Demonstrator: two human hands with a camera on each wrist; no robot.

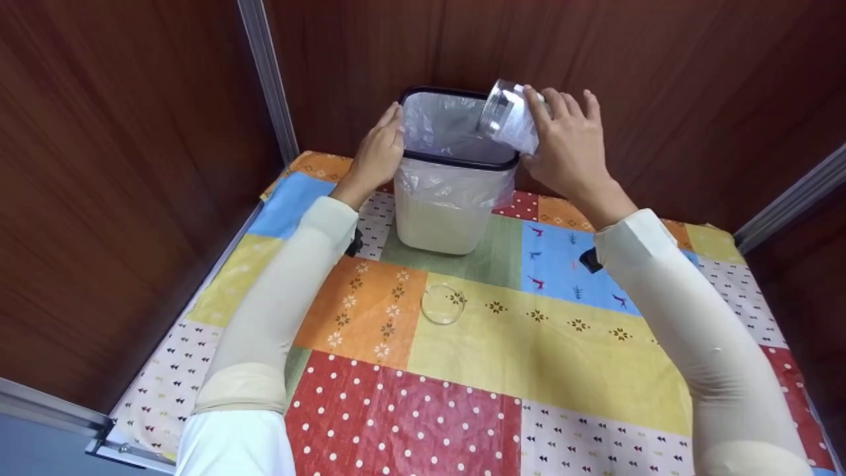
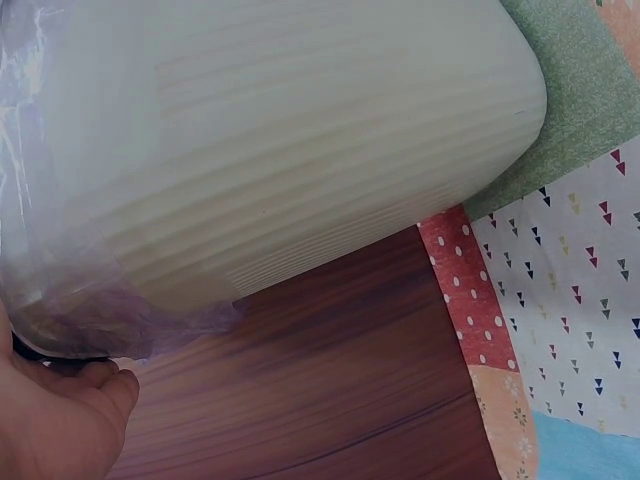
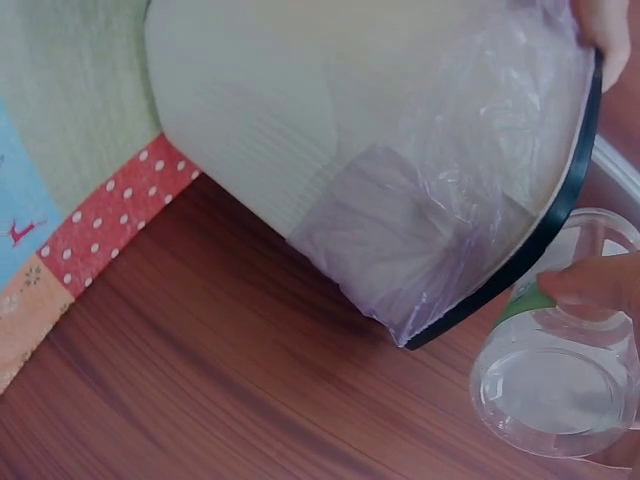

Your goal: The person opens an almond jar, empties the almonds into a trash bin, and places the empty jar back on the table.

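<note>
A clear plastic jar (image 1: pixel 509 119) is tilted on its side over the right part of the bin's opening, mouth toward the left. My right hand (image 1: pixel 572 145) grips it around its body; in the right wrist view the transparent jar (image 3: pixel 550 390) shows a green patch beside the thumb. A cream trash bin (image 1: pixel 439 221) with a black rim stands upright, lined with a translucent plastic bag (image 1: pixel 456 185) folded over the edge. On the bin's left side, my left hand (image 1: pixel 378 155) holds the rim. The bin's inside bottom is hidden.
A clear round lid or ring (image 1: pixel 443 304) lies on the patchwork tablecloth (image 1: pixel 562 363) in front of the bin. Brown wood panels (image 1: pixel 370 46) rise behind the bin and on both sides, with metal strips (image 1: pixel 268 73) at the corners.
</note>
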